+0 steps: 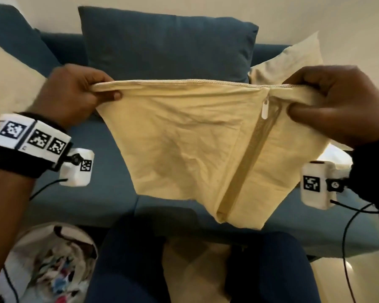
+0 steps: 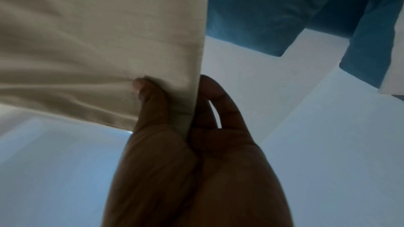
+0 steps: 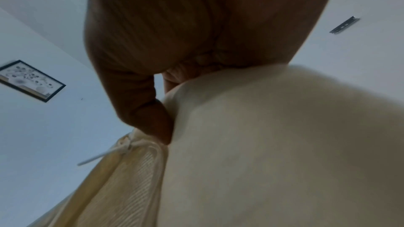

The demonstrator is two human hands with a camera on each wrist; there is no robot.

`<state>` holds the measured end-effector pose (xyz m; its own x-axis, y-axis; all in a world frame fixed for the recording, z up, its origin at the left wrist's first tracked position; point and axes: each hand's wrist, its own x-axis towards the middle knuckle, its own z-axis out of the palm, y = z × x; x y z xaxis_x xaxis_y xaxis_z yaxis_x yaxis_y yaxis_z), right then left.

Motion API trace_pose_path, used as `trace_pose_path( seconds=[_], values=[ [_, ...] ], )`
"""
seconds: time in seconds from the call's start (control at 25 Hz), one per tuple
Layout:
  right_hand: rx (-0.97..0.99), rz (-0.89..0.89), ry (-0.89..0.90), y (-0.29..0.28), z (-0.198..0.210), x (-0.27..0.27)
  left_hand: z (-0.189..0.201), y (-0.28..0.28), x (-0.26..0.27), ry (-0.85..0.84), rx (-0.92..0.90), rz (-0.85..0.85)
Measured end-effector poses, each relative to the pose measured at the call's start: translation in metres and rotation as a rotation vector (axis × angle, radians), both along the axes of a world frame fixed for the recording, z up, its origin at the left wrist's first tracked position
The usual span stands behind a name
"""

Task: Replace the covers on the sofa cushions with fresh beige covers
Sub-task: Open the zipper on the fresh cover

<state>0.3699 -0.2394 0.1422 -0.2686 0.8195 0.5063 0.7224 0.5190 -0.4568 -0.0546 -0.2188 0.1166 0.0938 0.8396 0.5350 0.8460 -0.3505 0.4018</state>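
A limp beige cover (image 1: 184, 138) hangs stretched between both hands above the blue sofa seat (image 1: 85, 193). My left hand (image 1: 74, 92) pinches its top left corner between thumb and fingers; the left wrist view shows the thumb on the cloth (image 2: 87, 40). At the top right corner my right hand (image 1: 333, 101) grips the cover beside the white zipper pull (image 1: 265, 109). The zipper (image 1: 249, 154) runs diagonally down the cover. In the right wrist view the thumb presses into the cloth (image 3: 273, 144) next to the zipper pull (image 3: 104, 154). A blue cushion (image 1: 166, 44) leans on the sofa back behind the cover.
Beige cushions stand at the sofa's left (image 1: 7, 84) and right (image 1: 293, 60). A white basket of mixed cloth (image 1: 50, 265) sits on the floor at lower left. My legs in dark trousers (image 1: 129, 270) are below, with a tan bundle (image 1: 195, 270) between them.
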Motion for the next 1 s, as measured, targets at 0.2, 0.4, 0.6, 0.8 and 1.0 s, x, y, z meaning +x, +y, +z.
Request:
trace_pose_path(
  seconds=[0.2, 0.4, 0.6, 0.8, 1.0],
  values=[
    [-0.117, 0.126, 0.112, 0.004, -0.001, 0.005, 0.011, -0.007, -0.045, -0.199, -0.043, -0.029],
    [-0.123, -0.039, -0.029, 0.097, -0.038, -0.018, -0.026, 0.068, -0.038, -0.333, -0.137, 0.124],
    [-0.179, -0.247, -0.224, 0.232, -0.100, -0.043, -0.089, 0.189, -0.033, -0.524, -0.351, 0.165],
    [-0.358, -0.364, -0.246, 0.308, -0.182, -0.065, -0.205, 0.269, -0.059, -0.373, -0.522, 0.373],
    [-0.621, -0.307, -0.158, 0.251, -0.274, -0.068, -0.298, 0.211, -0.077, -0.079, -0.897, 0.422]
  ],
)
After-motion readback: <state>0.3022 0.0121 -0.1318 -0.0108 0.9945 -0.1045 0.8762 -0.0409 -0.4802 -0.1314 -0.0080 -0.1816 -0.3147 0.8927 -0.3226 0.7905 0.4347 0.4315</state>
